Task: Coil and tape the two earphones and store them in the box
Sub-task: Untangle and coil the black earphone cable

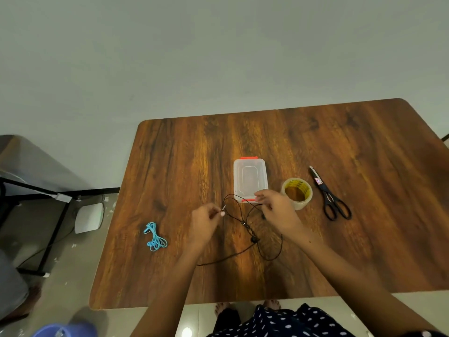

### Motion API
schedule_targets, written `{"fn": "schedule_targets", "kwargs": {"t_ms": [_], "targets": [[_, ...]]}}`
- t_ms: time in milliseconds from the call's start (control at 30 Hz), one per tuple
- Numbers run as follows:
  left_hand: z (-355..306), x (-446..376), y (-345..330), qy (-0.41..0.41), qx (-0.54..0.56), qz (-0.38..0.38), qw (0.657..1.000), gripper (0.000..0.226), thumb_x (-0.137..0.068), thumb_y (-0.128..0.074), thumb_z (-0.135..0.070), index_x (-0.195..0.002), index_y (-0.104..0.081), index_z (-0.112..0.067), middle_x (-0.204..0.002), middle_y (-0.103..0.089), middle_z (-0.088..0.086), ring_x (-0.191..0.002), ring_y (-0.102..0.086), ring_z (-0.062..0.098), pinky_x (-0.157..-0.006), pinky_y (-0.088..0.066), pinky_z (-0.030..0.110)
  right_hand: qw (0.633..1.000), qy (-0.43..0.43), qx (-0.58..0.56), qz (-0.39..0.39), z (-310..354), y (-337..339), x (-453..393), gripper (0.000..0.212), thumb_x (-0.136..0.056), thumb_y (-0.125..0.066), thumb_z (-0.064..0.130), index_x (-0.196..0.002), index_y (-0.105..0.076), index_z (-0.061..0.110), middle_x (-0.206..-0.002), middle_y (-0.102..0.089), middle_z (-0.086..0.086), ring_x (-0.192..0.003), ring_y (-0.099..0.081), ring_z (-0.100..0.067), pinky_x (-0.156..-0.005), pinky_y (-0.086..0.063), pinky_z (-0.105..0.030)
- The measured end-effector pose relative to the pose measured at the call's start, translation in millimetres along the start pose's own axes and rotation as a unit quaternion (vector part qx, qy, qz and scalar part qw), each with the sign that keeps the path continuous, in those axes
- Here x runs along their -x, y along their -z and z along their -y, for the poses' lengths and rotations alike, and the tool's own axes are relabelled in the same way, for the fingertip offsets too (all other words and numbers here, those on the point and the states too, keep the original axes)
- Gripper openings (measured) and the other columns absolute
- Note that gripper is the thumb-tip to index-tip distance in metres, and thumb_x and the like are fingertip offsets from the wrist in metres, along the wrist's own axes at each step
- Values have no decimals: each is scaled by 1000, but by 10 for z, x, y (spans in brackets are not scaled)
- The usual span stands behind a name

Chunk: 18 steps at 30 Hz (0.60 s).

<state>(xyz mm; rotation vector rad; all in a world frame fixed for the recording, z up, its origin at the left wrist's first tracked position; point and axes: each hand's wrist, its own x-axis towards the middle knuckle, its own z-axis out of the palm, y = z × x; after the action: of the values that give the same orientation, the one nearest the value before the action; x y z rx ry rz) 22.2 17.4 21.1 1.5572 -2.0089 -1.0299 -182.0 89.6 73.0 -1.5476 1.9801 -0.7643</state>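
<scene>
A black earphone (252, 235) hangs in loose loops between my hands above the wooden table (364, 239). My left hand (205, 221) pinches its plug end. My right hand (277, 210) grips another part of the cord. A length of the black cord trails on the table toward me. A blue earphone (155, 238) lies bunched on the table to the left, apart from both hands. The clear plastic box (250, 177) with orange clips stands closed just beyond my hands. A roll of clear tape (297, 193) lies right of the box, beside my right hand.
Black scissors (330, 198) lie right of the tape. To the left of the table there is a black-framed stand (48, 215) and a white device (88, 217) on the floor. My feet show under the near table edge.
</scene>
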Motion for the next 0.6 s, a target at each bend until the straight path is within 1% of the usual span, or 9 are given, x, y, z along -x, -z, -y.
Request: {"fn": "schedule_targets", "kwargs": {"t_ms": [67,133,233,300,367,433,467,533,600], "targets": [[-288,-11,130,24,139,-38,989,8,-84,-70,-9,-90,-65,-8,-85,-69,8,-74,-66,13,-70,-55,26,1000,9,-8,-12,57,-41,-17,38,-87,-54,-4,-122,-60,8,-119,-64,-7,-111,-60,-18,-98,-49,-29],[-550,4,264,59,292,-43,954,14,-85,-67,-2,-97,-59,-2,-85,-67,15,-65,-67,14,-64,-58,28,998,25,-54,-13,172,-61,-12,32,-92,-53,7,-123,-59,10,-122,-63,-4,-114,-58,-15,-96,-46,-21],[-816,67,460,63,434,-40,898,25,-87,-63,2,-111,-55,1,-83,-67,14,-68,-68,18,-66,-59,26,982,30,-177,64,422,-69,30,30,-91,-59,32,-117,-62,17,-109,-68,6,-103,-62,-3,-85,-48,-13],[-892,114,546,55,479,-47,875,29,-88,-60,3,-116,-53,-3,-84,-67,13,-75,-68,19,-70,-59,28,971,34,-215,99,539,-56,52,25,-88,-64,33,-108,-63,17,-95,-71,6,-89,-66,-1,-78,-52,-16],[-914,149,616,43,466,-63,882,27,-89,-57,4,-116,-55,-1,-87,-66,16,-80,-67,22,-73,-59,30,970,53,-223,76,609,-6,46,11,-91,-61,22,-95,-65,12,-78,-70,0,-73,-66,-5,-70,-52,-19],[-879,160,655,6,352,-83,932,19,-90,-57,2,-108,-64,1,-92,-68,17,-87,-67,27,-75,-58,33,975,82,-203,42,646,95,5,11,-93,-59,17,-92,-68,12,-76,-69,-1,-70,-64,-7,-66,-50,-19],[-856,166,653,-22,282,-83,956,15,-91,-58,-1,-103,-67,-1,-95,-69,15,-91,-66,27,-79,-57,35,980,107,-166,38,654,164,-31,12,-93,-59,18,-94,-70,14,-80,-69,2,-74,-63,-7,-68,-49,-20],[-822,183,620,-52,184,-69,979,14,-91,-61,-13,-98,-72,-6,-102,-69,8,-104,-61,19,-89,-51,40,983,161,-73,58,661,301,-120,15,-92,-60,20,-98,-73,15,-85,-66,9,-79,-60,-6,-69,-47,-23],[-822,192,590,-54,150,-45,986,16,-90,-63,-22,-95,-74,-11,-107,-68,5,-122,-49,13,-100,-40,34,976,198,14,87,661,401,-211,17,-92,-60,24,-101,-73,20,-76,-55,21,-72,-53,2,-63,-38,-14]]}}
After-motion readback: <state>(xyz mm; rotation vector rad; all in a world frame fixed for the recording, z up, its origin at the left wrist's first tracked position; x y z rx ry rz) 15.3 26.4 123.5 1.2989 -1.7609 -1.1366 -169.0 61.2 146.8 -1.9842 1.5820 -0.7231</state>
